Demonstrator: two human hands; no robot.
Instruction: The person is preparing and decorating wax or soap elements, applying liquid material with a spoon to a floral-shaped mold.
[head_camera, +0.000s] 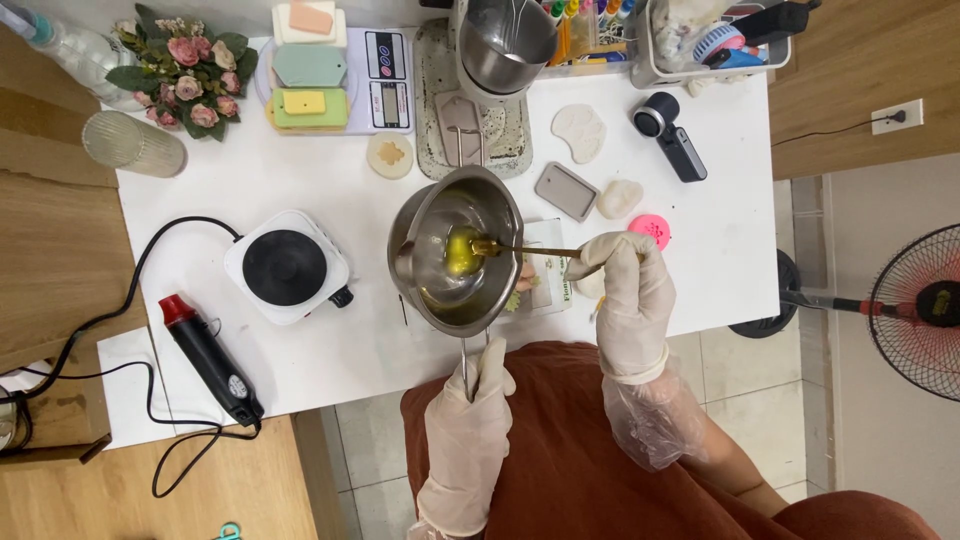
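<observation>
Two gloved hands were at work at the centre of the frame. The left hand (467, 425), at lower centre, had its fingers wrapped around the thin metal handle of a round stainless-steel melting pot (457, 249), which was held above the white tabletop (340, 345). The right hand (628, 290), right of centre, pinched a slim gold-coloured spoon (520, 250) whose bowl sat in the yellow-green liquid (462, 252) pooled inside the pot.

Risks noted: the pot appeared tilted and supported only by that narrow handle, so a slip of the glove could have let the liquid run over the rim onto the tabletop or the rust-coloured garment below. Vigorous stirring could have splashed it likewise. A small printed packet (548, 280) lay partly under the pot's right edge and would have caught any drips. The white single-burner hotplate (287, 266), left of the pot, had a black cable trailing off the table's left edge, a possible snag.
</observation>
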